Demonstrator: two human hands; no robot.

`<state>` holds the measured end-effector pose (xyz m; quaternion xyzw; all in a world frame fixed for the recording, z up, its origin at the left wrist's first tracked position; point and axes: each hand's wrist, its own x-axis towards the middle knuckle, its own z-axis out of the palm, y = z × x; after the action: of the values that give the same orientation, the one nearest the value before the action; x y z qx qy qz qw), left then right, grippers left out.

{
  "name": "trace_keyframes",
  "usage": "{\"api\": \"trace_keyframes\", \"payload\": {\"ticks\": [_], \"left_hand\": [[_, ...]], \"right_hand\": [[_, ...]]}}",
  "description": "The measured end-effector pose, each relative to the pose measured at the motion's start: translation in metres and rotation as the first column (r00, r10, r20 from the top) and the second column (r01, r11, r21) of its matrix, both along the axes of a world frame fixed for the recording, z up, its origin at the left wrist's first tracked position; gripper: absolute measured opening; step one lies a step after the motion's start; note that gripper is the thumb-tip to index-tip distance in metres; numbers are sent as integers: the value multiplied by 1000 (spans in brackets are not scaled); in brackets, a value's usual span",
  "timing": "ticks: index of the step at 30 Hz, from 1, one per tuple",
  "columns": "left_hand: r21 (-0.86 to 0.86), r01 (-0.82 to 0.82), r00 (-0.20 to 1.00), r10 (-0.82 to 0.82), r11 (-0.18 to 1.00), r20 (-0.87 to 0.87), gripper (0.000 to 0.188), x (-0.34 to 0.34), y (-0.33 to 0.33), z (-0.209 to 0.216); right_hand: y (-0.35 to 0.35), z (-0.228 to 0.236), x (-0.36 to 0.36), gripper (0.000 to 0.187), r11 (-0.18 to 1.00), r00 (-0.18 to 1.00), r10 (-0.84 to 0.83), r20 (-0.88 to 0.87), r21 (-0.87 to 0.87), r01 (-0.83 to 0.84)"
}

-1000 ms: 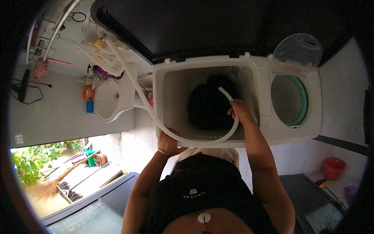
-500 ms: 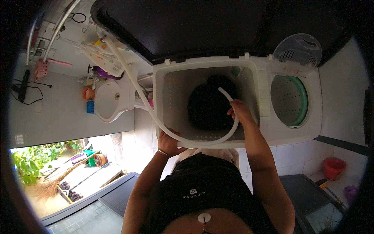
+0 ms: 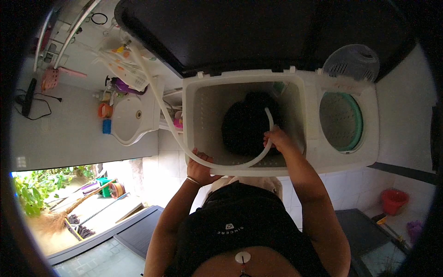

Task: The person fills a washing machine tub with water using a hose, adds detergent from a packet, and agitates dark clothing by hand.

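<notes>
One white hose [image 3: 226, 167] already reaches over the dark heap [image 3: 247, 129] in the tub [image 3: 205, 115], right hand [image 3: 276, 137] gripping it at four o'clock, left hand [image 3: 199, 172] at seven, hold unclear, water flow indiscernible.

Grey wall [image 3: 64, 138], white sink [image 3: 122, 123], sunlit greenery [image 3: 34, 194]

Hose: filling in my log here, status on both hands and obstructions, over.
Right hand grips hose near its free end. Left hand at near rim of tub, hose across it. Free end over dark heap inside; nothing seen blocking it.
</notes>
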<state>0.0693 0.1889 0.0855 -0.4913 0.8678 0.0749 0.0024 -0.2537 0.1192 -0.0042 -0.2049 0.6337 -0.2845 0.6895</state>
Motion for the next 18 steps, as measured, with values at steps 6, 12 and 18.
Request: {"api": "trace_keyframes", "payload": {"ticks": [6, 12, 18], "left_hand": [[56, -32, 998, 29, 998, 51, 63, 1, 1, 2], [53, -11, 998, 8, 999, 68, 65, -1, 1, 8], [7, -7, 1000, 7, 1000, -8, 61, 2, 1, 1]], "right_hand": [[0, -13, 4, 51, 999, 998, 33, 57, 24, -35], [-1, -21, 3, 46, 987, 986, 155, -61, 46, -153], [-2, -27, -1, 42, 979, 977, 204, -66, 13, -203]]}}
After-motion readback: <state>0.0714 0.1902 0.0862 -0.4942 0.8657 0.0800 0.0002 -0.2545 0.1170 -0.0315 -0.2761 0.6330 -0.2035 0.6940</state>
